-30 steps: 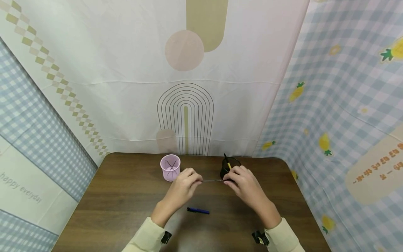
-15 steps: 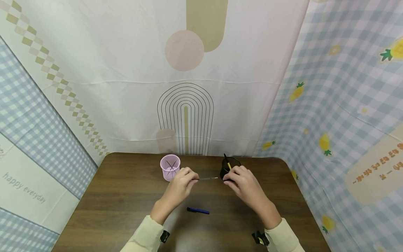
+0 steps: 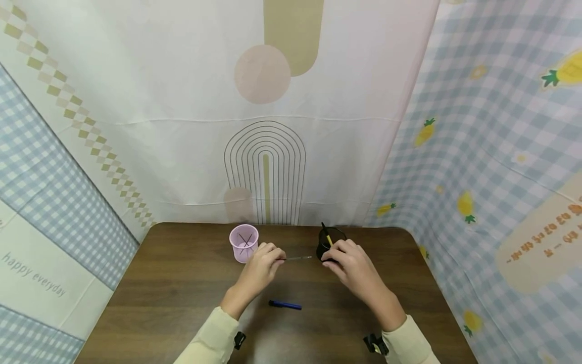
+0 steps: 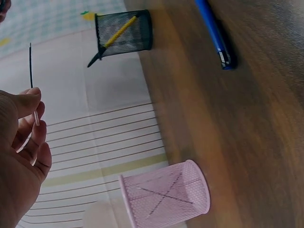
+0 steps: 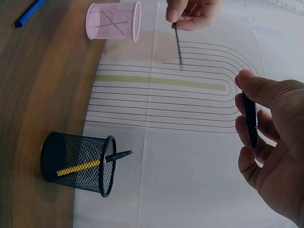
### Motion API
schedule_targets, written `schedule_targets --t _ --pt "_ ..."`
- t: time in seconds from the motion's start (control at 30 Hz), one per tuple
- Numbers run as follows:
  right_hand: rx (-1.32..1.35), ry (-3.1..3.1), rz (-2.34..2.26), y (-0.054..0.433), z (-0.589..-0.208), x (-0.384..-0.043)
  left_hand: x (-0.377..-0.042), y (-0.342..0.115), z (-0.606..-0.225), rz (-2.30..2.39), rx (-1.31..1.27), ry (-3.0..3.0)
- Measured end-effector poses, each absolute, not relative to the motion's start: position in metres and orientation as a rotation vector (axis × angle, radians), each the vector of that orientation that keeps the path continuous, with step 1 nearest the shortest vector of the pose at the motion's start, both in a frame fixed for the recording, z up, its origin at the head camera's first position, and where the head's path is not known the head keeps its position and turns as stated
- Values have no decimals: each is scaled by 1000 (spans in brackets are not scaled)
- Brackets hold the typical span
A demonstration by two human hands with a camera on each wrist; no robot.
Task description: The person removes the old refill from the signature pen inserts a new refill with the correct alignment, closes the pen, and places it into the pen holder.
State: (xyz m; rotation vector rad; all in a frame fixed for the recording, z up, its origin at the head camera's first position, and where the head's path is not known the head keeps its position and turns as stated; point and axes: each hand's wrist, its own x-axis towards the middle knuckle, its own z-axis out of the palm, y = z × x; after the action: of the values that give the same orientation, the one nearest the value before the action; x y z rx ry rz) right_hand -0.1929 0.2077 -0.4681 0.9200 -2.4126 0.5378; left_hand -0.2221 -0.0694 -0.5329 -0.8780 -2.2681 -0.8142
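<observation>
Above the table, my left hand (image 3: 259, 265) pinches a thin pen refill (image 4: 31, 69) between thumb and fingers; in the head view its tip points right. My right hand (image 3: 350, 260) grips a short black pen barrel (image 5: 250, 118), best seen in the right wrist view. A gap separates the refill's tip from the barrel. Behind my left hand stands a pink mesh pen holder (image 3: 244, 240) with thin dark sticks crossed inside. A black mesh pen holder (image 5: 78, 161), partly hidden by my right hand in the head view, contains a yellow and black pen (image 5: 80, 167).
A blue pen (image 3: 285, 305) lies on the brown wooden table (image 3: 182, 298), nearer to me than both hands. Patterned cloth (image 3: 195, 167) hangs right behind the table's back edge, and checked cloth (image 3: 491, 141) hangs along the right side.
One second ago the refill spanned the space between both hands, its end at the black barrel. My left hand has drawn it left, away from the barrel. My right hand has stayed nearly still.
</observation>
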Motion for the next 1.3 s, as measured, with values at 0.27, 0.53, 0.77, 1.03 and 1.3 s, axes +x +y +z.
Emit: schedule_targets --t 0.27,0.53,0.77,1.03,1.3 --pt "940 -2401 553 208 -470 -193 -229 -68 -547 -770 -856 -2281" --pt "943 -2391 556 208 -471 -193 -236 -66 -559 -743 -864 -2388" --pt "943 -2397 557 207 -470 -194 -241 -63 -570 -730 -831 -2504" --pt "948 -2394 556 207 -470 -194 -244 -61 -590 -646 -828 -2573" --pt "946 -2391 555 207 -470 -193 -247 -59 -604 -571 -852 -2612"
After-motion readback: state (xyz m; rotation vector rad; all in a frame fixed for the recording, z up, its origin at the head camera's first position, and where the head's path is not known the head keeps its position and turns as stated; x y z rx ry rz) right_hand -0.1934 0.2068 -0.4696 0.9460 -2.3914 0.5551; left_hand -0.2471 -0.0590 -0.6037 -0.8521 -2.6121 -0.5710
